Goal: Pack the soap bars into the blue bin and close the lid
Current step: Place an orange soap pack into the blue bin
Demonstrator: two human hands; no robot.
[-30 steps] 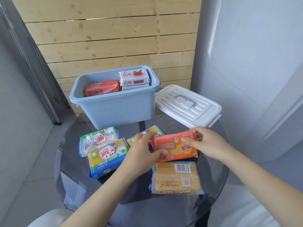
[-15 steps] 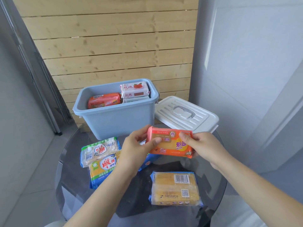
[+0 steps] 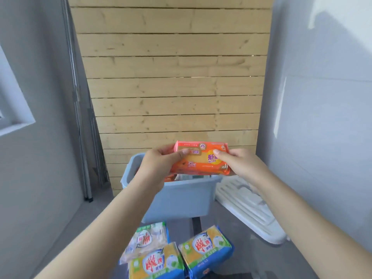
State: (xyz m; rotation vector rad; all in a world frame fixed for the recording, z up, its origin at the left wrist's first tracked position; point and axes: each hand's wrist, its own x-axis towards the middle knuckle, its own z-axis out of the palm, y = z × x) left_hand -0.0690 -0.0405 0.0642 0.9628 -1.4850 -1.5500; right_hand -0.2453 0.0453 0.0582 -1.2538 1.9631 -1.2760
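I hold an orange soap pack (image 3: 202, 159) flat with both hands, right above the open blue bin (image 3: 181, 198). My left hand (image 3: 159, 168) grips its left end and my right hand (image 3: 244, 165) its right end. A sliver of another orange pack (image 3: 168, 178) shows inside the bin; the rest of the bin's inside is hidden by the pack and my hands. The white lid (image 3: 247, 206) lies to the right of the bin. On the glass table near me lie a green-white soap pack (image 3: 146, 241) and two yellow-blue soap packs (image 3: 156, 263) (image 3: 206, 247).
The glass table (image 3: 251, 256) carries everything. A wooden slat panel (image 3: 173, 77) stands behind the bin, with grey walls on both sides. A metal frame (image 3: 80, 117) leans at the left of the panel.
Both hands lifted the orange pack off the table and carried it away from me to above the bin. My view tilted up, so the near table edge and one pack dropped out of sight.
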